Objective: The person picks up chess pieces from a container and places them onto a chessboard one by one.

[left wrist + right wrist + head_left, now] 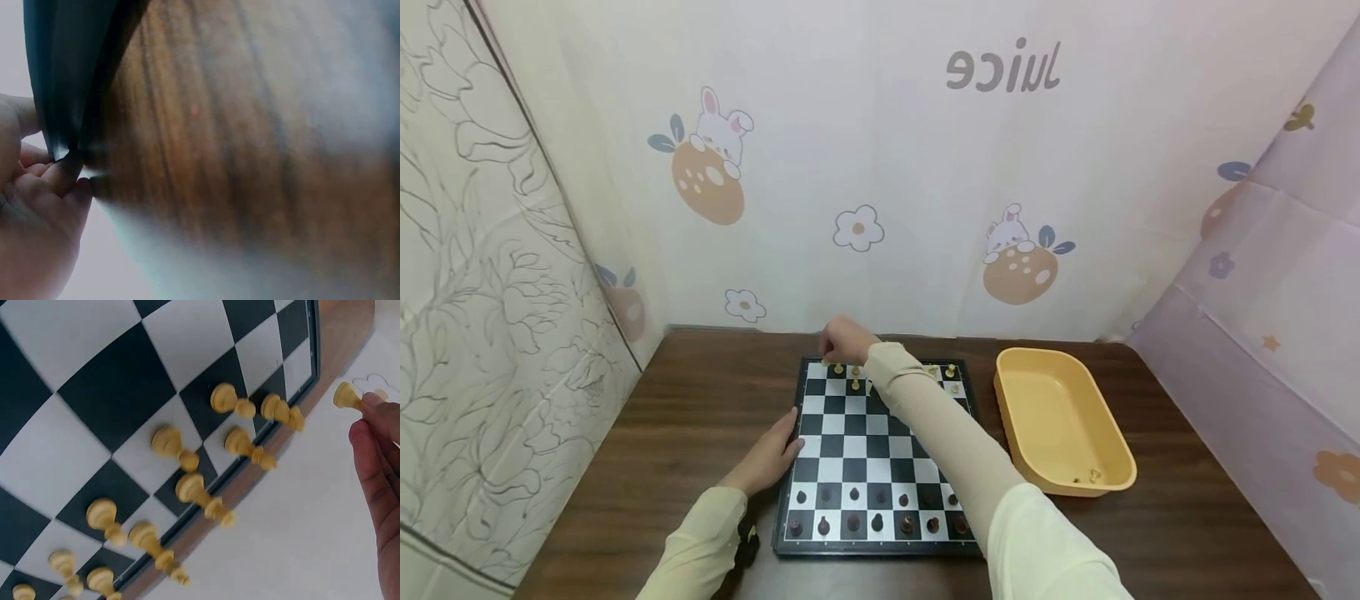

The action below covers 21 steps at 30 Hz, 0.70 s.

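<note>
A black-and-white chessboard (842, 446) lies on the wooden table. Over its far left corner, my right hand (846, 340) pinches a pale yellow chess piece (345, 396) between thumb and fingertips; the fingers hide its top. Several yellow pieces, among them a tall one (203, 499), stand along the far rows. My right forearm covers part of the board. On the left side, my left hand (767, 457) holds the board's edge, thumb along the rim; its fingers (65, 178) curl against the black side. Dark brown pieces, one of them a pawn (854, 493), stand in the near rows.
To the board's right stands a yellow tray (1052, 425) with a few small pieces (1094, 476) at its near end. A small dark item (747, 546) lies beside my left sleeve, partly hidden. A patterned curtain (865, 167) hangs behind the table (700, 392).
</note>
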Motion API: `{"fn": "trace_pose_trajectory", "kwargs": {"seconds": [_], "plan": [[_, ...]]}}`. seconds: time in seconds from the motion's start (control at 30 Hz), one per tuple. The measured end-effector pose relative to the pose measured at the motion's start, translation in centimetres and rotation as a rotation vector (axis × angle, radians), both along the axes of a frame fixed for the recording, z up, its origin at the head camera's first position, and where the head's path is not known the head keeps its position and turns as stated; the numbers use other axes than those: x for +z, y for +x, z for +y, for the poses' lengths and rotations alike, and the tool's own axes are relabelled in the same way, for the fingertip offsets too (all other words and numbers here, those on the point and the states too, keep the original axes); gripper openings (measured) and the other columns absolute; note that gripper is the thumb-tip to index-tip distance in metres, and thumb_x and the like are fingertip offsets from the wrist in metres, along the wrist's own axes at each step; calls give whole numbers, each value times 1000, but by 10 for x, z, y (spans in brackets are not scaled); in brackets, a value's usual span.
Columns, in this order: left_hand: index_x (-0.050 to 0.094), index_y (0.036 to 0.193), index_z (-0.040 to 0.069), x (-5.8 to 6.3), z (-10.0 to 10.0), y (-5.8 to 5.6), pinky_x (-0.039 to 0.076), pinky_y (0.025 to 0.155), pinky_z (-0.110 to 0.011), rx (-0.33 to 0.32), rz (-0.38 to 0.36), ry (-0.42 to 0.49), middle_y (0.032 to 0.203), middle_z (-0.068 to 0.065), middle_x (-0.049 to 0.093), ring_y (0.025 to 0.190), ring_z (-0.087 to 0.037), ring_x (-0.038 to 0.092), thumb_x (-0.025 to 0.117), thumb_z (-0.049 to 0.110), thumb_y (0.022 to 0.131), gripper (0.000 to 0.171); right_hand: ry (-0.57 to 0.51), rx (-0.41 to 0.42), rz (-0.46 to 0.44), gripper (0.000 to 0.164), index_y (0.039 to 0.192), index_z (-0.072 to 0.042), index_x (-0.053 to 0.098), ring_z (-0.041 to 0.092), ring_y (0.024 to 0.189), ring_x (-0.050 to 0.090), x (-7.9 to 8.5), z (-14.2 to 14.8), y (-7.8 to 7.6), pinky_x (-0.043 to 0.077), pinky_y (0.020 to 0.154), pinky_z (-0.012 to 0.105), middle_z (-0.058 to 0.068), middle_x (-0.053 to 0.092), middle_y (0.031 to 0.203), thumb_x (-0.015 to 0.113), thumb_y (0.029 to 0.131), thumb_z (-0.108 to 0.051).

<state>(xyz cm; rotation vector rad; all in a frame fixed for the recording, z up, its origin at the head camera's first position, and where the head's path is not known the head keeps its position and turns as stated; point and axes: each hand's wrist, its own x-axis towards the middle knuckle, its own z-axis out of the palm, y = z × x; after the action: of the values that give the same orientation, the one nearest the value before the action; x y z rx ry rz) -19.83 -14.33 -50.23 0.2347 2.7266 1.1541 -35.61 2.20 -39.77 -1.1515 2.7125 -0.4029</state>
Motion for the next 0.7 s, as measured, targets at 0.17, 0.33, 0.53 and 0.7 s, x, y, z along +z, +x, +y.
{"fn": "trace_pose_trajectory", "kwargs": {"seconds": [0.17,0.33,0.53,0.7], "plan": [[20,150,-2,-1,0,-1,24,111,-52,4,7,8,152,-22,25,139,-37,25,52,14,99,62,35,6,-12,4,86,-1,74,13,77,63,-9,-11,-6,52,69,23,6,70,85,71,84,-2],[20,149,-4,0,1,-2,25,111,-52,-13,41,18,151,-24,26,138,-38,26,51,13,99,62,1,35,-8,4,81,-3,74,12,73,63,-22,-16,-18,53,66,22,5,70,81,72,82,1],[20,149,-4,2,0,-2,25,111,-52,-10,35,27,152,-24,26,138,-38,27,51,13,99,61,59,4,-1,3,84,-2,72,13,75,61,-27,-21,-16,51,67,21,5,67,84,71,83,1],[21,149,-3,-1,-1,-1,24,111,-52,0,24,30,152,-23,27,138,-38,27,51,13,99,61,98,-11,0,8,91,-3,73,12,80,59,-39,-25,-17,50,69,21,3,65,89,71,84,-1]]}}
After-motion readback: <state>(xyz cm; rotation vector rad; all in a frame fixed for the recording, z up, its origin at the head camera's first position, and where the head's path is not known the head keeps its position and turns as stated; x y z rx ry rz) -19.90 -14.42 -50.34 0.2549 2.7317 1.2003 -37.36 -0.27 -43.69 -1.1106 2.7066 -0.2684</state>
